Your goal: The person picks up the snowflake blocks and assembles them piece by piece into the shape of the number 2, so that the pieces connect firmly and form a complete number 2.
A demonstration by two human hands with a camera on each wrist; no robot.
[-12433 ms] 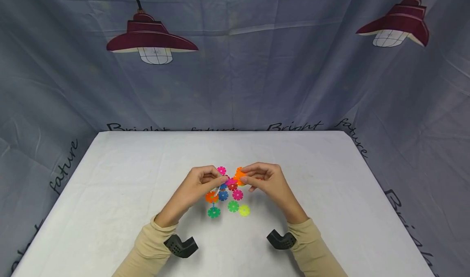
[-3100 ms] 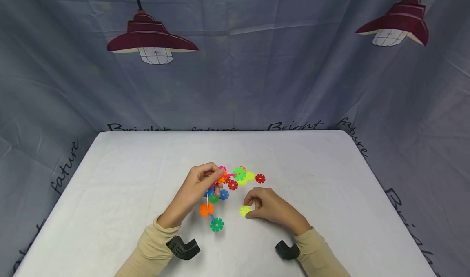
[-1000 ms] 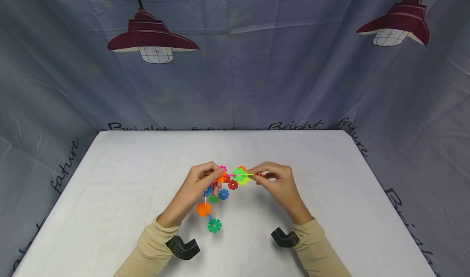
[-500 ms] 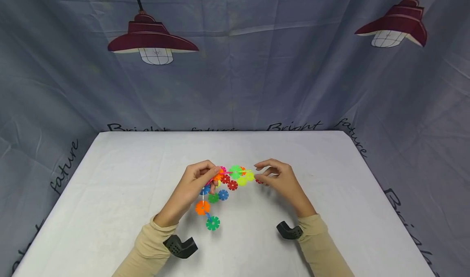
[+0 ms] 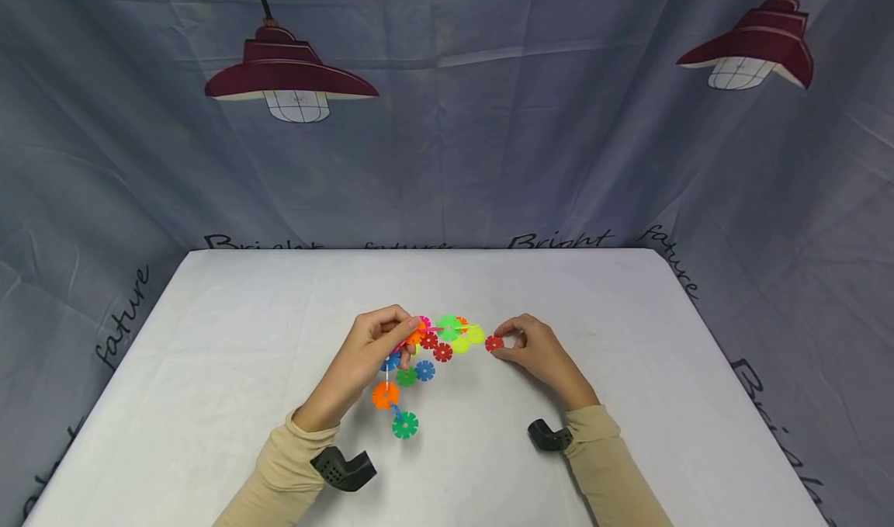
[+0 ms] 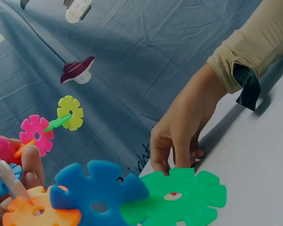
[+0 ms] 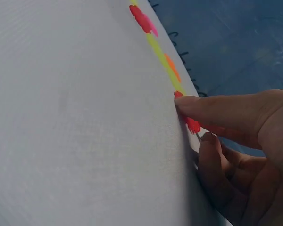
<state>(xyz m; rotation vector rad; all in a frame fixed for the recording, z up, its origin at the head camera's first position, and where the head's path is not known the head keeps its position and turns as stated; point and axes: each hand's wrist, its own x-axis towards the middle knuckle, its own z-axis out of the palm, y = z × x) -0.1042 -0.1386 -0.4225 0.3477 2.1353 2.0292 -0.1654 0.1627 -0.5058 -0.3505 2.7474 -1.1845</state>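
Observation:
In the head view my left hand (image 5: pixel 377 339) grips a chain of interlocking flower-shaped discs between thumb and fingers. An orange disc (image 5: pixel 385 395) and a green disc (image 5: pixel 405 425) hang at its lower end. To the right it runs out through a light green disc (image 5: pixel 449 327) to a yellow disc seen nearly edge-on. The left wrist view shows this yellow disc (image 6: pixel 70 113) joined to the light green one. My right hand (image 5: pixel 543 358) pinches a red disc (image 5: pixel 493 344) by its edge at the tabletop, thumb and forefinger on it. The chain's gripped middle is partly hidden.
Several loose discs lie on the white table (image 5: pixel 594 294) under and beside the chain, among them a red disc (image 5: pixel 443 352), a blue disc (image 5: pixel 424 370) and a yellow disc (image 5: pixel 476 334). Behind the table hangs a grey-blue curtain (image 5: pixel 447 162) printed with lamps.
The yellow disc picked up earlier by the right hand is now on the chain's right end. The right hand has let go of it, moved slightly down and right, and closed on the red disc.

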